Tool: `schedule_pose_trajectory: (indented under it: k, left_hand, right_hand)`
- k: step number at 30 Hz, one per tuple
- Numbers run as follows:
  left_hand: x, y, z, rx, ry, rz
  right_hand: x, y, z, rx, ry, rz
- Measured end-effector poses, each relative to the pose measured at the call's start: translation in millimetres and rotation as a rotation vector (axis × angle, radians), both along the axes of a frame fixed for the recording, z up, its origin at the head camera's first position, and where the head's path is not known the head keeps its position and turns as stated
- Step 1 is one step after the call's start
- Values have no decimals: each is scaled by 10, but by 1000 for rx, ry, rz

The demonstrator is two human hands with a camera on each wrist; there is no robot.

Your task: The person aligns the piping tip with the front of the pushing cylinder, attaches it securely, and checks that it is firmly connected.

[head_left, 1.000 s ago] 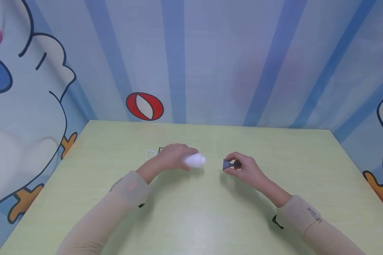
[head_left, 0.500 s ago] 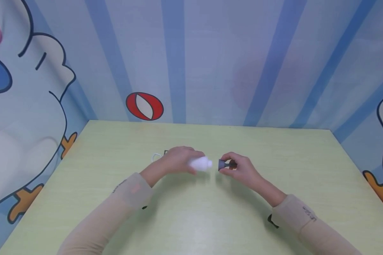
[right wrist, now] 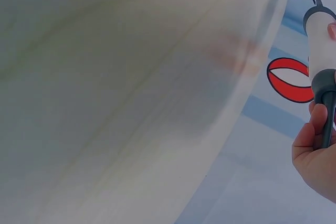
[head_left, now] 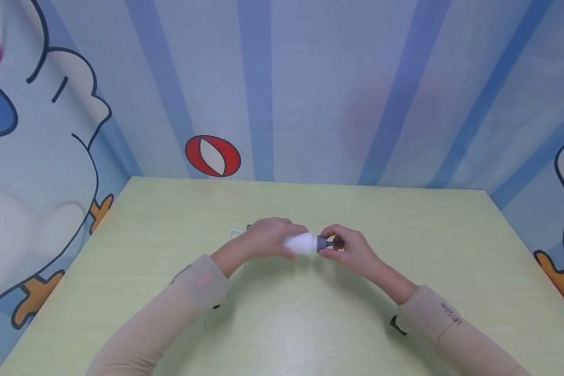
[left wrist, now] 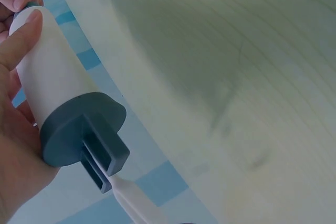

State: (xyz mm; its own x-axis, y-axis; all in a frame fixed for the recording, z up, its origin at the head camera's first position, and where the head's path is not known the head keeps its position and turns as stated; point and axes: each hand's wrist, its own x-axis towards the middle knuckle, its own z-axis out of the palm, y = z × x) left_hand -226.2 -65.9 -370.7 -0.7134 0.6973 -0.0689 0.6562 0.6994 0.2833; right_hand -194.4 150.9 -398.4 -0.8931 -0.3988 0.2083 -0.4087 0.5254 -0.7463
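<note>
Where the two hands come together, just below and right of the centre of the head view, a white cylinder (head_left: 301, 243) lies sideways, its narrow neck against a grey cap (head_left: 321, 244) that has a thin dark stem. At the cylinder's other end, in the lower left of the left wrist view, sits a dark base (left wrist: 79, 129) with a double bracket, and a white strap (left wrist: 136, 200) runs off beside it toward the bottom of the frame. The table's far edge crosses the middle of the head view beyond the hands; its side edges slant outward to the lower left and the right, well apart from the cylinder, and a broad stretch of surface runs between the forearms. The table (head_left: 404, 219) is pale yellow-green with faint grain, and soft shadows fall on it below the hands. Behind rises a blue striped backdrop (head_left: 305, 104) with a red-and-white oval (head_left: 213, 156) left of centre. The left hand (head_left: 270, 237) wraps its fingers and thumb around the cylinder, while the right hand (head_left: 354, 249) pinches the cap at its rim, fingers curled about the stem.
</note>
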Motion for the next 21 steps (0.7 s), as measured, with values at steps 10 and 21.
schedule_pose_trajectory:
  k: [10, 21]
  left_hand:
    - [13, 19, 12, -2, -10, 11]
    - [11, 32, -9, 13, -58, 12]
  right_hand:
    - [18, -31, 24, -2, -16, 8]
    - [35, -19, 14, 13, 37, 38]
